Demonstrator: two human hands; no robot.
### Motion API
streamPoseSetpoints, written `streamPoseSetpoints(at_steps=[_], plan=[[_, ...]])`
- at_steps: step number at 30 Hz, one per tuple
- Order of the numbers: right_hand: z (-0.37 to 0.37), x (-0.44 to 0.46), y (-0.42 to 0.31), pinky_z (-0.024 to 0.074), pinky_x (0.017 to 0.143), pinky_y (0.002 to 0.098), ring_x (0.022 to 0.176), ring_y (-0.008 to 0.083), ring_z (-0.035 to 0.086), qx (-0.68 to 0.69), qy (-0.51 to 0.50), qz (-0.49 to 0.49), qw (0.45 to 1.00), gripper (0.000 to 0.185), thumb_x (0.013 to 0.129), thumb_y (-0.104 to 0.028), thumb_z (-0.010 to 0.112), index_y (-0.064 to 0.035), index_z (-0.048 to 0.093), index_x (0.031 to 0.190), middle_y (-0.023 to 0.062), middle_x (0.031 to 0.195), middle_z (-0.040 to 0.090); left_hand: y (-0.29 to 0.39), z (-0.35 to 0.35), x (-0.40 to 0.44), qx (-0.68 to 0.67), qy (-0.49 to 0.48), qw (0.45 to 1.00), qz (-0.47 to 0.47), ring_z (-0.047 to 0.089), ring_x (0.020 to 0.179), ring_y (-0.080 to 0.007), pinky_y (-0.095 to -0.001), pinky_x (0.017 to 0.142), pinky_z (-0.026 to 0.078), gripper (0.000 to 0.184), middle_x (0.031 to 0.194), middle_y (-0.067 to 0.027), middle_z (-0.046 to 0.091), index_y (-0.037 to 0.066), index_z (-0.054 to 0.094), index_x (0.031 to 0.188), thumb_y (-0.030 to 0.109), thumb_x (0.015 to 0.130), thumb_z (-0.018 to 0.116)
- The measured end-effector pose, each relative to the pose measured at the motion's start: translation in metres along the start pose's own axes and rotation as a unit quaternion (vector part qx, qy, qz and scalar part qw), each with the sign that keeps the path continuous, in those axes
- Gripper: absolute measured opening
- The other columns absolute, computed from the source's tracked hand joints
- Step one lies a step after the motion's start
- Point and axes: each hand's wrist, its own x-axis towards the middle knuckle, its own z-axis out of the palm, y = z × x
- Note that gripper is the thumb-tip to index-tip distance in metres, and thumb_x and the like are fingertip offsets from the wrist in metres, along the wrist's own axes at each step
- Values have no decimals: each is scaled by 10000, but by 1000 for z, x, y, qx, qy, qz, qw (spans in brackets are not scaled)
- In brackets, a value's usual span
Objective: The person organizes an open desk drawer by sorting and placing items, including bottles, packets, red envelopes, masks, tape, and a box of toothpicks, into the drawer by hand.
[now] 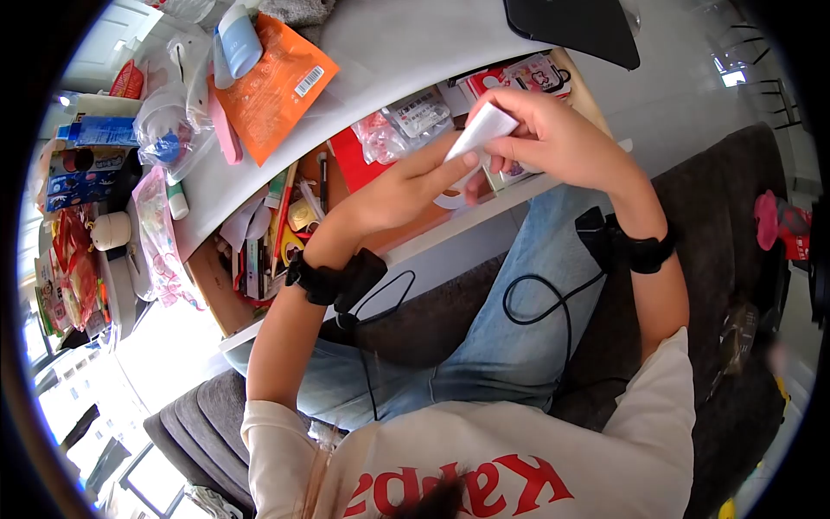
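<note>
Both hands meet over an open drawer (pixel 406 246), around a small white folded piece (pixel 482 130) that looks like paper or card. My right hand (pixel 553 138) grips its upper right side, with the fingers bent around it. My left hand (pixel 402 186) has its thumb and fingers closed on the lower left end. Under the hands, the drawer holds a red sheet (pixel 349 159), clear plastic packets (pixel 380 137) and a pink-and-white card pack (pixel 533 74). Pens and small stationery (pixel 281 216) fill its left part.
On the grey tabletop (pixel 398 52) lie an orange pouch (pixel 281 91), a blue tube (pixel 239 41) and plastic bags. A black flat object (pixel 575 30) sits at the far right edge. Cables (pixel 566 303) hang from both wrist straps over my lap. A dark sofa (pixel 718 216) surrounds me.
</note>
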Motion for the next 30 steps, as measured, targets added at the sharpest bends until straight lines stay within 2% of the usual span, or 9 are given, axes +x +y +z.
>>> streamPoseSetpoints(at_steps=[3, 5, 8, 9, 11, 15, 18, 27, 30], plan=[[-3, 11, 7, 471, 663, 210, 728, 76, 556, -49, 53, -101, 992, 202, 843, -9, 542, -28, 513, 1042, 12, 875, 563, -1, -8, 8, 61, 20, 998, -23, 472, 735, -74, -228, 691, 401, 271, 760, 2, 502, 21, 526, 1003, 259, 963, 402], [-12, 20, 9, 456, 649, 216, 709, 76, 538, -55, 40, -82, 994, 148, 840, -11, 541, -11, 539, 988, 11, 821, 564, 2, -15, 15, 133, 24, 990, -33, 506, 774, -88, -237, 735, 402, 275, 767, -20, 535, 6, 531, 1012, 235, 972, 382], [-18, 29, 13, 424, 588, 235, 650, 83, 517, -206, 79, -99, 970, 80, 826, -9, 540, 8, 565, 900, 35, 711, 558, -4, -17, 22, 272, 89, 953, -95, 547, 715, -108, -261, 642, 431, 271, 819, -47, 609, -1, 574, 983, 238, 933, 454], [-19, 31, 14, 432, 579, 258, 637, 127, 546, -218, 89, -104, 966, 76, 813, -20, 546, 10, 559, 881, 70, 699, 565, -3, -16, 23, 328, 109, 930, -124, 556, 701, -114, -269, 620, 437, 270, 837, -56, 624, -2, 580, 987, 235, 925, 467], [-22, 33, 16, 447, 561, 305, 612, 216, 605, -241, 108, -110, 958, 81, 787, -42, 558, 15, 548, 843, 138, 675, 578, -18, -19, 22, 284, 140, 945, -86, 571, 681, -128, -281, 594, 443, 264, 837, -86, 634, -4, 585, 1006, 220, 908, 484], [-20, 35, 37, 439, 553, 324, 612, 264, 591, -316, 128, -161, 926, 78, 786, -45, 571, 2, 563, 848, 155, 708, 592, -15, -12, 20, 365, 172, 913, -68, 590, 678, -160, -290, 601, 453, 261, 808, -132, 629, -5, 570, 1058, 183, 901, 480], [-20, 35, 37, 428, 552, 309, 613, 258, 572, -326, 118, -151, 926, 81, 789, -36, 580, -16, 582, 868, 147, 731, 590, -11, -3, 17, 355, 198, 913, -45, 567, 740, -412, -438, 637, 444, 204, 771, -269, 568, -42, 554, 921, 119, 860, 445], [-21, 35, 40, 426, 576, 346, 638, 300, 566, -308, 90, -195, 927, 66, 795, -64, 568, -6, 542, 811, 153, 689, 573, -27, -3, 6, 338, 163, 926, 50, 551, 713, -416, -446, 618, 419, 193, 761, -267, 552, -44, 491, 996, 79, 859, 434], [-23, 35, 42, 423, 576, 354, 644, 303, 562, -312, 57, -206, 926, 63, 792, -62, 567, -6, 541, 808, 153, 703, 574, -18, -1, 6, 342, 99, 933, -50, 606, 907, -258, -303, 781, 458, 327, 993, -194, 610, -22, 449, 1208, 120, 914, 462]])
